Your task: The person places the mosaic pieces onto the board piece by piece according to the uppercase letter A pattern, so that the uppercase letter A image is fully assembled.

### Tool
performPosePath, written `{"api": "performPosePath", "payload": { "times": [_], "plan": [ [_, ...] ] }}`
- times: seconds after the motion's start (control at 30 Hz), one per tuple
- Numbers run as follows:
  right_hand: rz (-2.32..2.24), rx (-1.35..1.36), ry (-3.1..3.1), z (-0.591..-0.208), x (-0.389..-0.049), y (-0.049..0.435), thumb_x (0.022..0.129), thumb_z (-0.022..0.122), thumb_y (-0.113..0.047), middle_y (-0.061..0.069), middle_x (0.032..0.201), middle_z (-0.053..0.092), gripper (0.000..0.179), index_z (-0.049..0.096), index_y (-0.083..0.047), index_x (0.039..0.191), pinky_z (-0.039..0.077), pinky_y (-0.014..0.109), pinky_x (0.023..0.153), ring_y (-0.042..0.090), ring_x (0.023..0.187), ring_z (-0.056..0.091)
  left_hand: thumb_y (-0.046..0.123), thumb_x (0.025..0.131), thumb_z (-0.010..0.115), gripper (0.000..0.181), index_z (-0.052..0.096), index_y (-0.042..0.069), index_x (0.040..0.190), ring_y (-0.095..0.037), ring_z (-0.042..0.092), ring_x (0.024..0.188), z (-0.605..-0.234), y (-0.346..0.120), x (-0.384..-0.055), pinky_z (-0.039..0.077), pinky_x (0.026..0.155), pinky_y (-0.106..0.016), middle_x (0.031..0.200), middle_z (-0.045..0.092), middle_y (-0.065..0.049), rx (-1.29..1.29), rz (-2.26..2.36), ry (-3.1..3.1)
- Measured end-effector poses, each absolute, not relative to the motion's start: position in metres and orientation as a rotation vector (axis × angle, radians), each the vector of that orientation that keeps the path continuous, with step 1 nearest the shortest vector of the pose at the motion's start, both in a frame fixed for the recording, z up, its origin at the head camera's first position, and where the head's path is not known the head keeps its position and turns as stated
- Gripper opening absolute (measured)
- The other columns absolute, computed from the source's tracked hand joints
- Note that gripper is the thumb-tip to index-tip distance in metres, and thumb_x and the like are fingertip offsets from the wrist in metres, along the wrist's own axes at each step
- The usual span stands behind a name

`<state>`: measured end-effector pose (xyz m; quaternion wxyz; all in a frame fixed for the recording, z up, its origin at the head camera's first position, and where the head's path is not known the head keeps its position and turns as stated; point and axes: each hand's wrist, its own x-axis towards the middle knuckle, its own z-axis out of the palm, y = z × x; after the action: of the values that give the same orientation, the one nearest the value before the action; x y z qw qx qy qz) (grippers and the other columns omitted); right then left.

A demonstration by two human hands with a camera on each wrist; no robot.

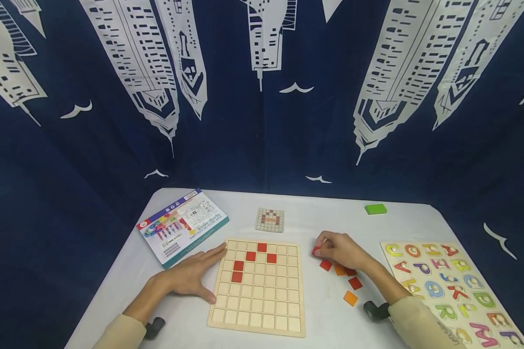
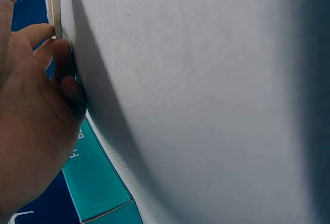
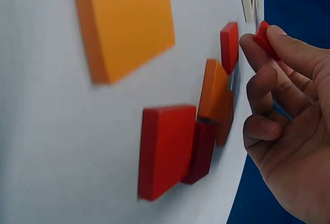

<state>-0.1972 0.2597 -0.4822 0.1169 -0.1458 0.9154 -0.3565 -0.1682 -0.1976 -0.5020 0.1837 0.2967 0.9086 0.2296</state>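
Observation:
A pale wooden grid board [image 1: 262, 305] lies flat on the table, with several red tiles [image 1: 251, 256] set in its upper cells. My left hand [image 1: 188, 274] is spread at the board's left side, thumb and fingertips touching its edge. In the left wrist view, the fingers [image 2: 63, 56] reach the board's rim. My right hand [image 1: 340, 249] pinches a red square tile [image 3: 264, 41] between thumb and index finger, just right of the board. Below that hand are loose red tiles [image 1: 355, 283] and orange tiles [image 1: 350, 298], some partly hidden by it.
A small pattern card [image 1: 270, 220] lies behind the board. At the back left is a game box [image 1: 183, 228] with a teal side. A green block [image 1: 376, 209] sits at the back right. Along the right side lies an alphabet puzzle board [image 1: 451, 291].

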Motion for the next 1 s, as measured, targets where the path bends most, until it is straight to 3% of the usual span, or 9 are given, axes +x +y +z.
{"api": "performPosePath", "payload": {
  "times": [0.17,0.37,0.8,0.9,1.0],
  "plan": [
    [-1.105,-0.44,2.615,-0.484,-0.197,0.253,0.09,0.077,-0.024,-0.001,0.074,0.069,0.016,0.065,-0.017,0.098,0.047,0.024,0.054,0.016,0.061,0.057,0.071,0.059,0.082,0.131,0.021,0.019,0.162,-0.031,0.017,0.154,-0.502,-0.198,-0.168,0.021,0.122,-0.056,0.17,0.006,0.005,0.84,0.648,2.56],
    [-1.296,-0.409,2.432,-0.483,-0.195,0.245,0.093,0.072,-0.027,0.015,0.075,0.068,0.022,0.063,-0.01,0.105,0.047,0.026,0.055,0.016,0.058,0.052,0.072,0.059,0.082,0.131,0.021,0.021,0.162,-0.033,0.018,0.153,-0.503,-0.198,-0.168,0.022,0.121,-0.058,0.17,0.007,0.005,0.838,0.649,2.563],
    [-1.411,-0.404,2.259,-0.481,-0.188,0.224,0.095,0.071,-0.031,0.021,0.081,0.07,0.026,0.065,-0.012,0.11,0.028,0.022,0.041,0.018,0.049,0.041,0.07,0.06,0.083,0.13,0.02,0.02,0.162,-0.032,0.018,0.154,-0.499,-0.197,-0.168,0.021,0.122,-0.056,0.17,0.006,0.006,0.845,0.636,2.563],
    [-1.394,-0.405,2.273,-0.48,-0.186,0.217,0.095,0.07,-0.031,0.021,0.077,0.07,0.024,0.066,-0.012,0.109,0.037,0.024,0.048,0.021,0.052,0.048,0.07,0.06,0.083,0.13,0.02,0.02,0.162,-0.032,0.018,0.154,-0.499,-0.197,-0.168,0.02,0.122,-0.057,0.17,0.006,0.005,0.844,0.636,2.563],
    [-1.383,-0.426,2.275,-0.478,-0.183,0.21,0.096,0.068,-0.029,0.02,0.074,0.07,0.022,0.067,-0.011,0.109,0.046,0.028,0.064,0.027,0.059,0.059,0.07,0.06,0.083,0.13,0.02,0.021,0.162,-0.033,0.018,0.154,-0.5,-0.198,-0.168,0.02,0.122,-0.057,0.17,0.007,0.005,0.841,0.638,2.565]
  ]
}}
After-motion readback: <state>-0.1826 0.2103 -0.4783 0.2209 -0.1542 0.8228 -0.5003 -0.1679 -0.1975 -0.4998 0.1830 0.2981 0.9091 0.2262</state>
